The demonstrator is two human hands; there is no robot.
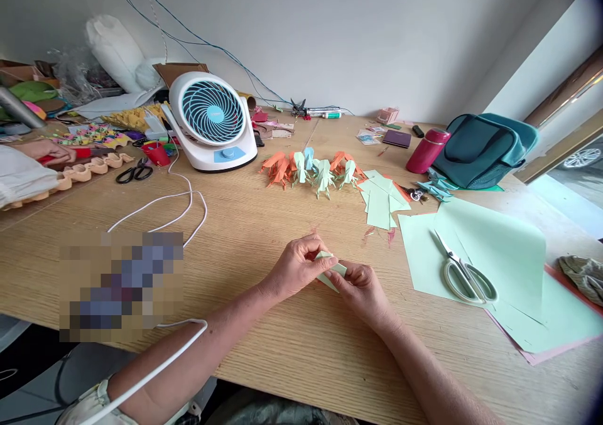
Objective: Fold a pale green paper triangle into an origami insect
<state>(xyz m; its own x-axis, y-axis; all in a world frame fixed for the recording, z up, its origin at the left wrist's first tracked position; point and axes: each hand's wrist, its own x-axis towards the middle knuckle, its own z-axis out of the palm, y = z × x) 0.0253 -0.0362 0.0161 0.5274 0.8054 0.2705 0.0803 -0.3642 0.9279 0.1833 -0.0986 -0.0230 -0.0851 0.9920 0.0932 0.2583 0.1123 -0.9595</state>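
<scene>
A small piece of pale green paper [337,269], partly folded, is pinched between my two hands just above the wooden table. My left hand [298,263] is closed on its left side, thumb on top. From the right, my right hand [362,287] grips the same paper with thumb and fingers; part of the paper is hidden by the fingers. Beyond my hands stand several folded paper figures [323,175] in orange, pale green and light blue. To their right lie loose pale green paper strips [379,206].
Scissors [467,275] lie on large green sheets [513,236] at right. Behind them are a pink bottle [428,151] and a teal bag [485,152]. A white fan [211,120] stands at back left. White cable [191,189] crosses the left side, near another person's hand [59,152].
</scene>
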